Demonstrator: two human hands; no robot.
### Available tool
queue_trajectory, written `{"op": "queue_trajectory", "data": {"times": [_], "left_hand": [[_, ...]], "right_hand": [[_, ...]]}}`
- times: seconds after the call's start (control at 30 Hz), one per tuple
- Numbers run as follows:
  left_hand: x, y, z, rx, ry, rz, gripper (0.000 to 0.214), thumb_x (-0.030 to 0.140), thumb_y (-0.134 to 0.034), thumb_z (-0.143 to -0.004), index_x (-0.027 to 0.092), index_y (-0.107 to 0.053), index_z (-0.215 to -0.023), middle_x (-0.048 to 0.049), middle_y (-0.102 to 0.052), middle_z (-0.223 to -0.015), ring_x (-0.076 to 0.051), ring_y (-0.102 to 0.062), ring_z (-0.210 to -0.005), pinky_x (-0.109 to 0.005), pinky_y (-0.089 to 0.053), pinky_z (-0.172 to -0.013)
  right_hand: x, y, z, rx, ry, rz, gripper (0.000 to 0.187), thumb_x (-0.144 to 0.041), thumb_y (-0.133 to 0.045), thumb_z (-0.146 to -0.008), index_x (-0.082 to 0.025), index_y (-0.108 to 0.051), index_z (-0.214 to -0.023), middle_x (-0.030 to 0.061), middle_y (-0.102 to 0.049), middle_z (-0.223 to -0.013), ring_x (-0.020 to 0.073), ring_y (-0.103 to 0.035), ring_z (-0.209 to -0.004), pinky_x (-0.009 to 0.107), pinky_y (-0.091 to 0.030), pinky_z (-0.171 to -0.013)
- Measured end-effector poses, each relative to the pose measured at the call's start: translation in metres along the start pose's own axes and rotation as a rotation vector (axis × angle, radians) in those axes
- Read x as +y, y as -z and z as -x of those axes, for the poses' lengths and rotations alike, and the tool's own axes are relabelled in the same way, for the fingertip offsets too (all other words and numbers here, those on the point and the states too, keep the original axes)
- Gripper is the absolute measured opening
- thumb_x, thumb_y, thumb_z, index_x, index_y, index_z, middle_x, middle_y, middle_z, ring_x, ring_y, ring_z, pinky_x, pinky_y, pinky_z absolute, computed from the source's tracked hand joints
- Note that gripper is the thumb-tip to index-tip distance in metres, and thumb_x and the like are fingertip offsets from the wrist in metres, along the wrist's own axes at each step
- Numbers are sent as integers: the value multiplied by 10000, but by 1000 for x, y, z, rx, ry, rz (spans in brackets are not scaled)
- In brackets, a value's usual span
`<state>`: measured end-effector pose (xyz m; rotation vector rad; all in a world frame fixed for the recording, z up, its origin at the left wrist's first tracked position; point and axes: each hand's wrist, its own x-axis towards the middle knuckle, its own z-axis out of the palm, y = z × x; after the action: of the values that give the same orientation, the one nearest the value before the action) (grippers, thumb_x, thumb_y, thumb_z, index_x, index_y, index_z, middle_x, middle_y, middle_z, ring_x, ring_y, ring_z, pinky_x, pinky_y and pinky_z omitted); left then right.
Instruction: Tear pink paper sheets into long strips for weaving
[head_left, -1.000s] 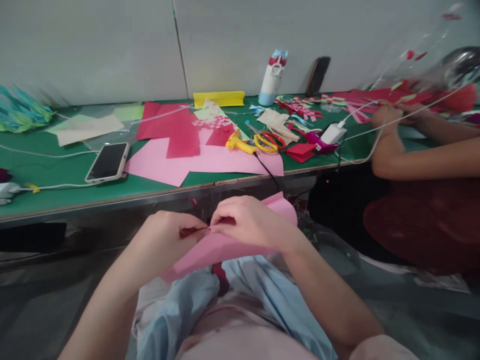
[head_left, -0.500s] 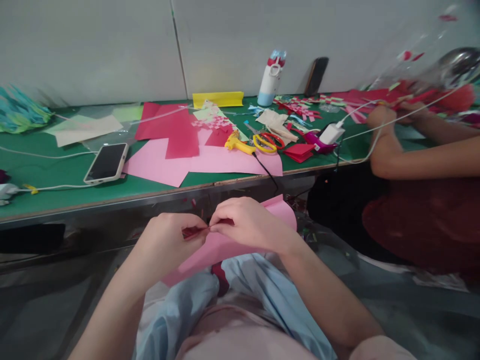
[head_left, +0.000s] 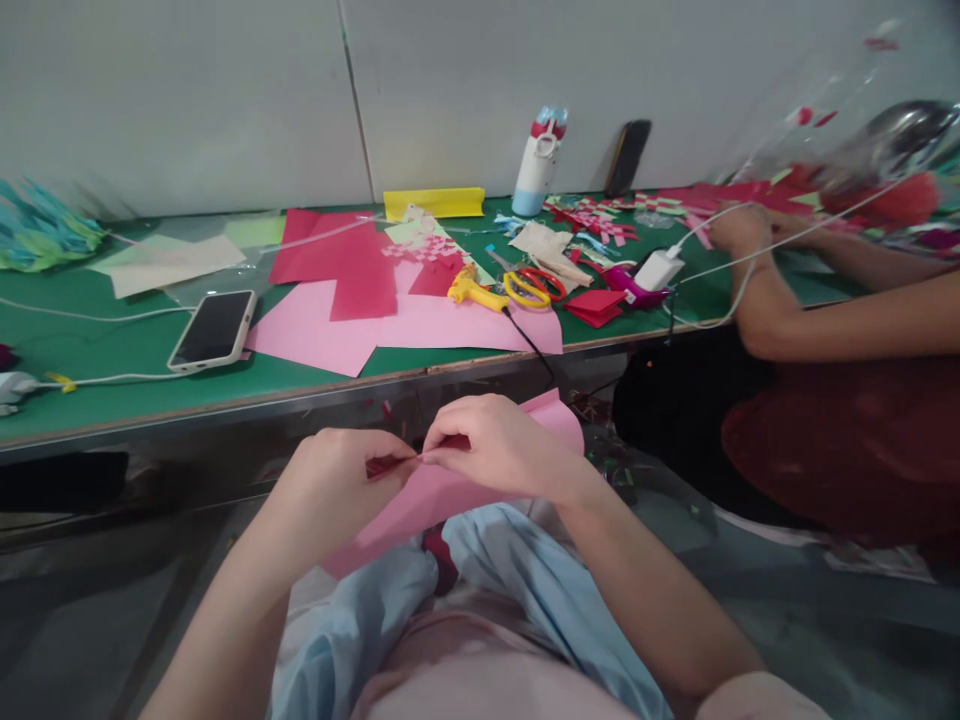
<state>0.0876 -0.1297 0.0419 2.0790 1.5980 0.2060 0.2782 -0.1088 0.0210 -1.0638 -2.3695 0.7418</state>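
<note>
My left hand [head_left: 337,478] and my right hand [head_left: 499,445] meet over my lap, below the table edge. Both pinch a small red paper piece [head_left: 386,464] between thumb and fingers; most of it is hidden by the fingers. Under my hands lies a pink paper sheet [head_left: 427,500], curling up behind my right hand. My knees in light blue cloth show below.
The green table [head_left: 112,375] carries pink and red paper sheets [head_left: 352,270], a phone [head_left: 214,328], a yellow glue gun [head_left: 472,290], scissors [head_left: 529,285], a white charger [head_left: 658,268] and a bottle [head_left: 536,165]. Another person's arms [head_left: 810,320] work at the right.
My hands stay pinched together at the same place. The other person's hands have shifted slightly left on the table.
</note>
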Motion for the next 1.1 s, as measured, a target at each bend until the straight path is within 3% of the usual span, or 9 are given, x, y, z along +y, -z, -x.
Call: {"op": "queue_trajectory", "data": {"times": [0.4, 1.1], "left_hand": [[-3, 2, 6, -2, 30, -17, 228, 350, -516, -782, 327, -742, -758, 64, -751, -817, -168, -662, -734, -255, -452, -637], [1, -1, 7, 58, -25, 21, 250, 338, -519, -746, 289, -761, -784, -7, -756, -777, -204, -665, -714, -266, -486, -641]], "right_hand": [[9, 6, 11, 5, -31, -65, 85, -199, -631, -812, -182, -709, -842, 9, -709, -867, 134, -622, -814, 226, -421, -703], [1, 7, 9, 6, -57, -83, 104, -201, -621, -821, -180, -722, -806, 23, -716, -834, 141, -625, -777, 234, -415, -680]]}}
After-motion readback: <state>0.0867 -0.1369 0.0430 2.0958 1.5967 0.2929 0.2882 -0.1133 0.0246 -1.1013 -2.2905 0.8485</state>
